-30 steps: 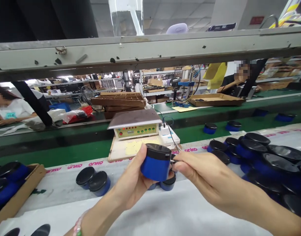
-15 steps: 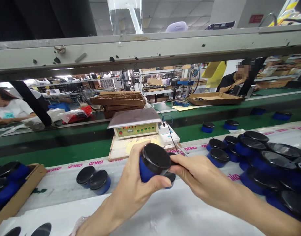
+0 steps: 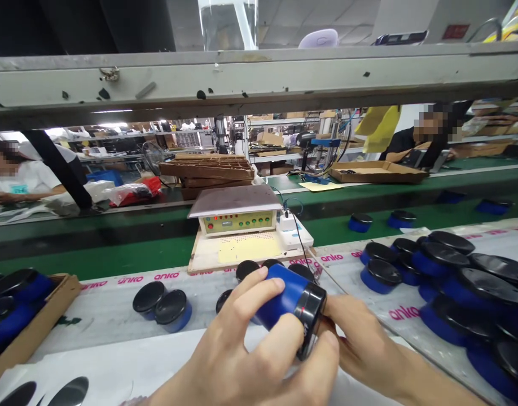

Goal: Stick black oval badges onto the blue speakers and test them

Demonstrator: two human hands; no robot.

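Observation:
My left hand (image 3: 246, 344) is wrapped round a short blue cylinder with a black end (image 3: 284, 293), tilted so that its black end faces right and down. A small red light shows on the black band. My right hand (image 3: 364, 332) is against the black end with its fingers curled. What those fingers pinch is hidden behind the cylinder and my left hand. A thin pale cable (image 3: 326, 274) runs from behind the cylinder towards my right hand. Several similar black-topped cylinders (image 3: 247, 270) stand just behind the held one.
A tester box with lights and buttons (image 3: 237, 221) stands ahead, beside a white plug adapter (image 3: 288, 223). Many blue cylinders (image 3: 437, 251) crowd the right; two (image 3: 173, 310) stand left, near a filled cardboard box (image 3: 51, 310). A metal beam (image 3: 259, 79) crosses above. Two people sit beyond the green belt (image 3: 157, 239).
My left hand has turned the cylinder from black top up to lying tilted, black end to the right, and brought it lower. My right hand has moved right and down with it.

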